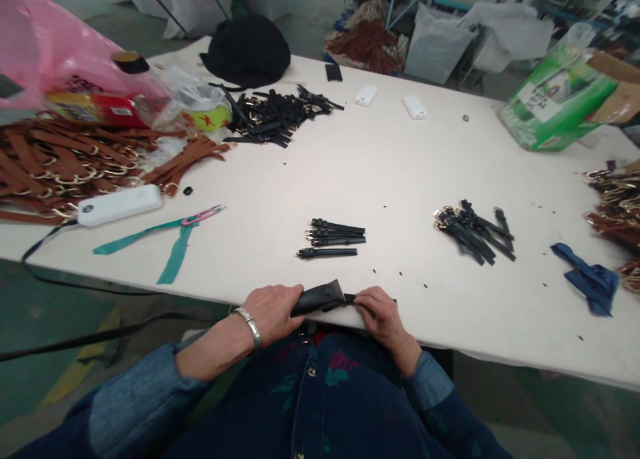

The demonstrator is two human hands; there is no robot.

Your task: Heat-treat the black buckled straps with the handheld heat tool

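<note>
At the table's front edge my left hand is closed around a black, smooth piece with a wide, angular end; its exact kind I cannot make out. A narrow black strap shows at that wide end. My right hand pinches this strap between thumb and fingers, and a dark tip shows past the hand. Just beyond both hands, several short black buckle straps lie side by side, buckles to the left. Farther right lies a looser heap of black buckle straps.
Pink-handled thread snips with green cloth strips lie left, near a white device with a cord. Brown straps pile up behind. Black straps and a black cap sit farther back. Blue cloth and a green bag are right.
</note>
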